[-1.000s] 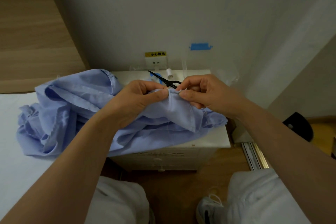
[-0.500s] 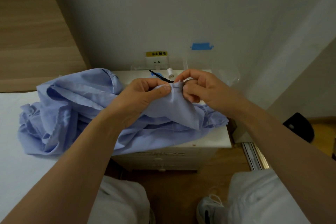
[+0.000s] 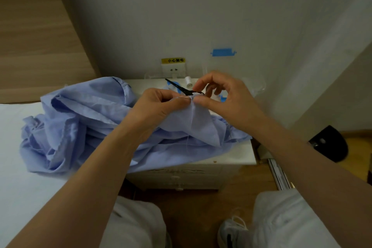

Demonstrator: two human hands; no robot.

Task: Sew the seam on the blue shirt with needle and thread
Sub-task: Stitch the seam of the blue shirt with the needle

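The crumpled blue shirt (image 3: pixel 80 123) lies across the white bed and the white cabinet top. My left hand (image 3: pixel 157 108) pinches a raised fold of the shirt between thumb and forefinger. My right hand (image 3: pixel 223 98) meets it at the fold's peak, thumb pressed against the cloth and forefinger curled above, other fingers spread. The needle is too small to make out. A thin white thread (image 3: pixel 190 127) hangs down from the pinched spot over the cloth.
Black scissors (image 3: pixel 178 86) and a white thread spool (image 3: pixel 188 81) lie on the white cabinet (image 3: pixel 231 157) behind my hands, below a wall socket (image 3: pixel 174 69). The white bed (image 3: pixel 18 187) is at the left. My knees and a shoe are below.
Both hands rose slightly with the fold. My right hand's fingers loosened from a closed pinch, the forefinger lifting and the other fingers spreading.
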